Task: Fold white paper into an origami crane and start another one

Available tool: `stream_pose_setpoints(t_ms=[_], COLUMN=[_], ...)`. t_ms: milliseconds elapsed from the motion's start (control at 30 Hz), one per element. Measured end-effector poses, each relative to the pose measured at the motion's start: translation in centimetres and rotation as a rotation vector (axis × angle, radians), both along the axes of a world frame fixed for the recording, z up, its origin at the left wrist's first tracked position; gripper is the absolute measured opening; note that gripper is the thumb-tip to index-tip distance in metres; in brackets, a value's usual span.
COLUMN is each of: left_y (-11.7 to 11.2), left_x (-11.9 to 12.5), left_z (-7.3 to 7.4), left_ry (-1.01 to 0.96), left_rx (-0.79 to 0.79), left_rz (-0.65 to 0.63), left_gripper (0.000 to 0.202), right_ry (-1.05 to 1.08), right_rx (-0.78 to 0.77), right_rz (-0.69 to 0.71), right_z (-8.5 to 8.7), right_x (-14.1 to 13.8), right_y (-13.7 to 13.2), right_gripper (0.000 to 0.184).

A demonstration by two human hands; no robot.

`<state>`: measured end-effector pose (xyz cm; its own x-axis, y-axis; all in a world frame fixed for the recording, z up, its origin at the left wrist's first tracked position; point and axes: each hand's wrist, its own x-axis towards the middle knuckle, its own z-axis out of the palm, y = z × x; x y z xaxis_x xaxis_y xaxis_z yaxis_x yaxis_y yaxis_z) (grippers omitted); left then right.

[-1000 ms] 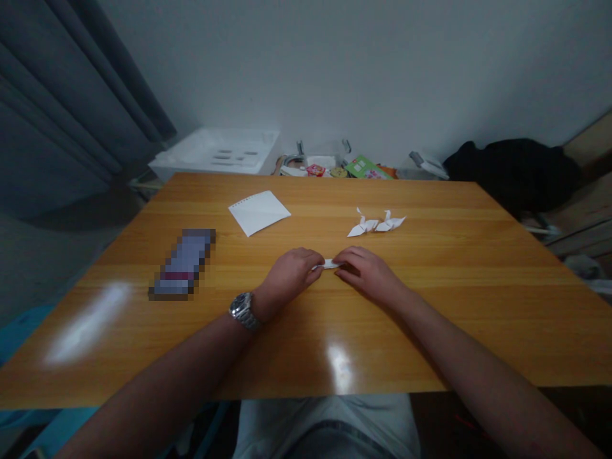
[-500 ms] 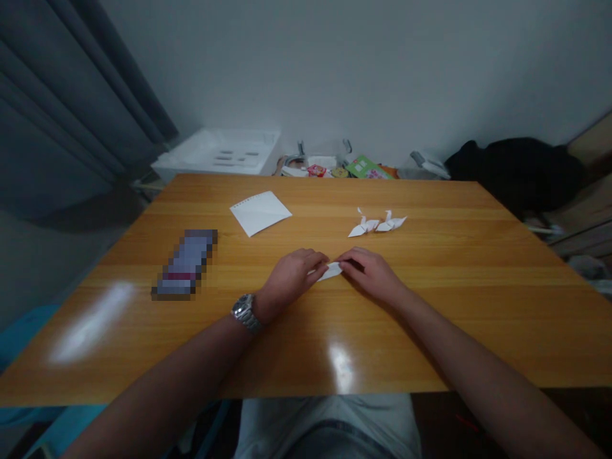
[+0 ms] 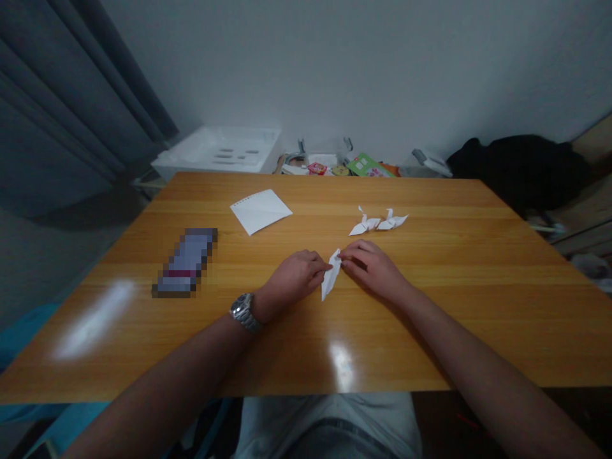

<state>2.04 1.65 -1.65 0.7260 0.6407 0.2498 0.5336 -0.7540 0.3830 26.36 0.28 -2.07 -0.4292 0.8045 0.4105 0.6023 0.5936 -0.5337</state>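
Observation:
A narrow piece of folded white paper (image 3: 331, 278) stands between my two hands over the wooden table, its long point aimed toward me. My left hand (image 3: 302, 273), with a metal watch on the wrist, pinches its left side between thumb and fingers. At the upper right end, the fingertips of my right hand (image 3: 370, 262) close on the paper's edge. Beyond my hands, two folded paper cranes (image 3: 366, 224) sit side by side on the table. Farther left lies a flat white sheet (image 3: 261, 211) with a row of punched holes along one edge.
A blurred-out phone (image 3: 186, 261) lies on the table (image 3: 478, 287) to the left. Behind the far edge are a white plastic tray (image 3: 224, 150), a green booklet (image 3: 368, 166) and small items. A dark cloth heap (image 3: 516, 169) is at the back right.
The folded paper has turned from lying crosswise between my fingers to pointing toward me, and more of it shows. My hands have shifted only slightly.

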Motion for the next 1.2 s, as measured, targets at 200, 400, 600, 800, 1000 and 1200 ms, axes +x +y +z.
stream_pose_setpoints(t_ms=[200, 400, 600, 800, 1000, 1200], left_y=[0.0, 0.3, 0.2, 0.1, 0.0, -0.1], left_x=[0.0, 0.0, 0.2, 0.2, 0.2, 0.5], left_z=[0.1, 0.1, 0.2, 0.6, 0.6, 1.0], left_ry=[-0.051, -0.047, -0.011, -0.005, 0.013, 0.113], left_rx=[0.016, -0.027, -0.009, 0.001, 0.047, 0.089], left_rz=[-0.005, -0.023, 0.022, 0.016, 0.014, 0.036], left_gripper=[0.02, 0.021, 0.018, 0.015, 0.018, 0.018], right_ry=[-0.079, -0.103, -0.171, -0.131, 0.026, -0.059], right_rx=[-0.008, -0.045, 0.1, 0.063, -0.033, -0.006], right_rz=[0.127, 0.134, 0.191, 0.186, 0.12, 0.137], right_z=[-0.2, -0.3, -0.1, 0.2, 0.5, 0.2], right_x=[0.2, 0.1, -0.2, -0.7, -1.0, -0.8], right_y=[0.0, -0.2, -0.2, -0.6, -0.7, -0.6], right_gripper=[0.022, 0.027, 0.017, 0.015, 0.015, 0.013])
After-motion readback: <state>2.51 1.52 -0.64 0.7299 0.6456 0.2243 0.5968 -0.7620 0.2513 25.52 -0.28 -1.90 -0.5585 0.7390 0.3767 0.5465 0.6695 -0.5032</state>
